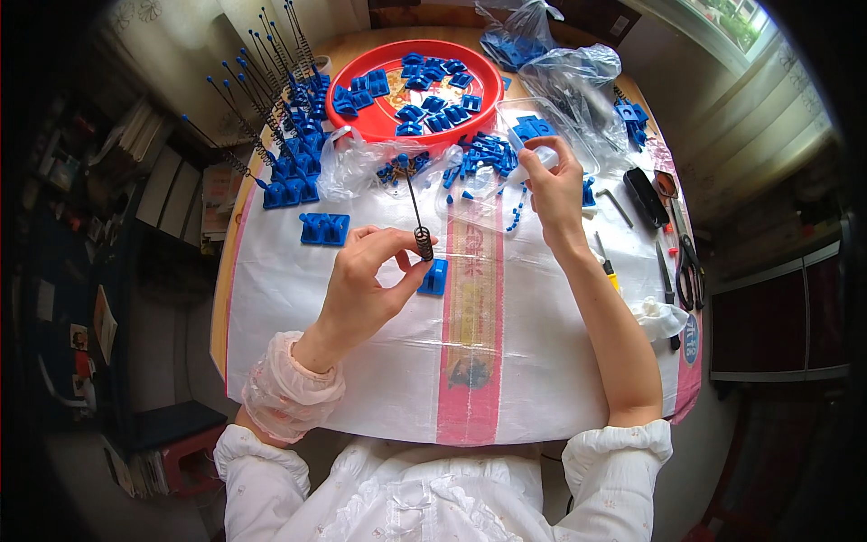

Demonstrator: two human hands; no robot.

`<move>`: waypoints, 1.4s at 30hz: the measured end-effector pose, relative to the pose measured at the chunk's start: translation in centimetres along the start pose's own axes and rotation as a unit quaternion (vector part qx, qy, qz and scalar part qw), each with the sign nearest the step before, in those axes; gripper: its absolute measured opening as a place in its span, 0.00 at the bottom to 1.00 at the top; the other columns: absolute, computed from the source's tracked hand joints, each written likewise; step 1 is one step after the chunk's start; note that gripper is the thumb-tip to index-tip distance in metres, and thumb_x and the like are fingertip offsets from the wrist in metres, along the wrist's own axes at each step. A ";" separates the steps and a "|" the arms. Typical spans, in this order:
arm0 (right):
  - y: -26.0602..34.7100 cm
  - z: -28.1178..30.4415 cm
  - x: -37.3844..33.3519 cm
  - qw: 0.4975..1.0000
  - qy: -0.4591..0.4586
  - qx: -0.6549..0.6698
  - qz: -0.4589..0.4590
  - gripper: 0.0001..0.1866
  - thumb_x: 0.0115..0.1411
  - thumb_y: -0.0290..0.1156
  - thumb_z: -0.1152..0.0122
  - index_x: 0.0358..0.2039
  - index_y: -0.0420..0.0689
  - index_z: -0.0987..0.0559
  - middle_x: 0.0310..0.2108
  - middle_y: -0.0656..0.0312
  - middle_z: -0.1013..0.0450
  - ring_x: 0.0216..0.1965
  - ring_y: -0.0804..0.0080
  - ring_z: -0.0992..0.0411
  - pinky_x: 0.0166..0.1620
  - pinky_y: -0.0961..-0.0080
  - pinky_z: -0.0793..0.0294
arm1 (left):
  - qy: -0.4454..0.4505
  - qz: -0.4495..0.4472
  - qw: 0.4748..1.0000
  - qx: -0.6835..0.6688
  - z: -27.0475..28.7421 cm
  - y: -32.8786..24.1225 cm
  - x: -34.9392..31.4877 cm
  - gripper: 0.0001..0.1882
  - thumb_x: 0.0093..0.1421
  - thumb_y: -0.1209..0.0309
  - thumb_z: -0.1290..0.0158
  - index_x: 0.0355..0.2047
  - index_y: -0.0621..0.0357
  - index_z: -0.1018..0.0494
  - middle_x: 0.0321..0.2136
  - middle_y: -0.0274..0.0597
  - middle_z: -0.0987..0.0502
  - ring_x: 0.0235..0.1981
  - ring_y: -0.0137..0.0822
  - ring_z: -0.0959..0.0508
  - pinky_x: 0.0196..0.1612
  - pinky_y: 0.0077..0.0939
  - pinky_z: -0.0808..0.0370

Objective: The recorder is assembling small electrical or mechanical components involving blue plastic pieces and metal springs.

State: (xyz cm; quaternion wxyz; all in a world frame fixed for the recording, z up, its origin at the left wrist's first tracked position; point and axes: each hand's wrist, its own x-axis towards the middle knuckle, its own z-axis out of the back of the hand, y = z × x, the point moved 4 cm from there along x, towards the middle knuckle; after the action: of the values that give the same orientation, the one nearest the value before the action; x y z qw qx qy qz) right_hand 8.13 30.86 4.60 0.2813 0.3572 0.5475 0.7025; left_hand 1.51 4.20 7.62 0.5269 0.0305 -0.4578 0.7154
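Note:
My left hand (368, 275) pinches a black coil spring (423, 242) near its lower end. From the spring a thin dark rod rises, tipped with a small blue ball (403, 160). Just under these fingers a blue plastic base (433, 278) rests on the white sheet; whether the spring is joined to it is hidden. Farther to the right, my right hand (555, 185) is raised with thumb and fingertips closed beside a clear plastic tray (578, 149) of blue parts. What those fingers hold, if anything, is too small to tell.
Finished-looking blue bases with springs (293, 167) crowd the far left, near a loose blue base (325, 228). Behind stand a red basin (415, 50) of blue parts and a pile of small blue pieces (488, 155). Scissors (690, 271) and a screwdriver (610, 274) lie at right.

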 end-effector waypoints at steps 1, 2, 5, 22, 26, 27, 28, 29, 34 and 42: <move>0.0 -0.2 -0.1 1.000 0.003 -0.009 0.008 0.13 0.60 0.34 0.35 0.41 0.39 0.19 0.27 0.59 0.23 0.24 0.78 0.29 0.30 0.77 0.29 | 0.001 0.000 1.000 0.000 0.0 0.0 0.0 0.16 0.51 0.81 0.32 0.41 0.56 0.17 0.30 0.32 0.17 0.29 0.28 0.23 0.44 0.27 0.33; 0.0 -0.4 -0.1 1.000 0.007 -0.019 0.016 0.13 0.60 0.34 0.35 0.41 0.39 0.19 0.27 0.59 0.23 0.25 0.78 0.29 0.30 0.77 0.29 | 0.001 -0.001 1.000 -0.001 0.0 0.0 0.0 0.16 0.51 0.82 0.32 0.41 0.56 0.17 0.31 0.32 0.17 0.28 0.28 0.23 0.44 0.27 0.32; 0.2 -0.7 -0.4 0.999 0.020 -0.024 0.013 0.13 0.59 0.34 0.35 0.41 0.39 0.19 0.27 0.59 0.23 0.26 0.77 0.28 0.31 0.76 0.28 | 0.002 -0.002 1.000 -0.002 -0.1 0.1 -0.1 0.16 0.51 0.82 0.33 0.41 0.56 0.17 0.33 0.32 0.16 0.28 0.28 0.23 0.44 0.27 0.32; 1.4 -1.1 -1.0 0.998 0.043 -0.005 0.039 0.12 0.59 0.33 0.36 0.40 0.39 0.20 0.29 0.58 0.22 0.28 0.76 0.25 0.32 0.77 0.26 | 0.007 0.002 1.000 -0.004 -0.1 0.2 -0.1 0.17 0.51 0.82 0.33 0.42 0.56 0.17 0.34 0.32 0.15 0.28 0.28 0.23 0.44 0.27 0.32; 1.6 -1.1 -1.1 0.998 0.050 -0.008 0.043 0.12 0.59 0.32 0.36 0.40 0.39 0.20 0.28 0.58 0.22 0.27 0.76 0.24 0.32 0.77 0.25 | 0.007 0.001 1.000 -0.001 -0.1 0.0 0.0 0.17 0.51 0.82 0.33 0.41 0.56 0.17 0.33 0.33 0.15 0.28 0.28 0.23 0.44 0.27 0.32; 1.6 -1.1 -1.1 0.998 0.053 -0.010 0.043 0.12 0.59 0.32 0.36 0.40 0.39 0.20 0.27 0.58 0.22 0.27 0.76 0.24 0.31 0.77 0.25 | 0.006 0.001 1.000 0.000 -0.1 0.1 -0.1 0.17 0.51 0.82 0.33 0.41 0.56 0.17 0.33 0.33 0.15 0.28 0.28 0.23 0.44 0.27 0.32; 1.6 -1.1 -1.1 0.997 0.054 -0.008 0.045 0.12 0.59 0.32 0.36 0.40 0.39 0.20 0.27 0.58 0.22 0.26 0.76 0.24 0.31 0.77 0.25 | 0.006 0.000 1.000 0.002 -0.1 0.1 -0.1 0.16 0.51 0.82 0.33 0.41 0.56 0.17 0.33 0.33 0.15 0.28 0.28 0.23 0.44 0.27 0.32; 1.6 -1.1 -1.1 0.997 0.055 -0.006 0.047 0.12 0.59 0.32 0.36 0.41 0.39 0.20 0.27 0.58 0.22 0.26 0.76 0.24 0.31 0.77 0.25 | 0.006 0.001 1.000 0.002 -0.1 0.1 -0.1 0.16 0.51 0.82 0.33 0.41 0.56 0.17 0.33 0.33 0.15 0.28 0.28 0.23 0.44 0.26 0.32; 1.7 -1.3 -1.2 0.997 0.062 -0.003 0.045 0.12 0.59 0.32 0.36 0.41 0.39 0.20 0.27 0.58 0.22 0.25 0.76 0.24 0.30 0.78 0.26 | 0.008 0.003 1.000 0.003 -0.1 0.3 -0.2 0.16 0.51 0.82 0.33 0.41 0.56 0.17 0.34 0.33 0.15 0.28 0.28 0.23 0.44 0.26 0.32; 1.6 -1.4 -1.2 0.996 0.067 0.001 0.055 0.12 0.60 0.31 0.36 0.42 0.39 0.21 0.26 0.59 0.23 0.24 0.77 0.25 0.28 0.79 0.27 | 0.011 0.005 1.000 0.001 -0.1 0.1 0.0 0.16 0.51 0.82 0.33 0.41 0.56 0.17 0.34 0.33 0.15 0.28 0.28 0.23 0.44 0.26 0.32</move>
State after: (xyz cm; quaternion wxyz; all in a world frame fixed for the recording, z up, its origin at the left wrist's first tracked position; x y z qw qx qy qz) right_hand 7.67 28.70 5.75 0.2045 0.3387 0.5457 0.7387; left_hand 1.51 4.20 7.53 0.5281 0.0203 -0.4516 0.7189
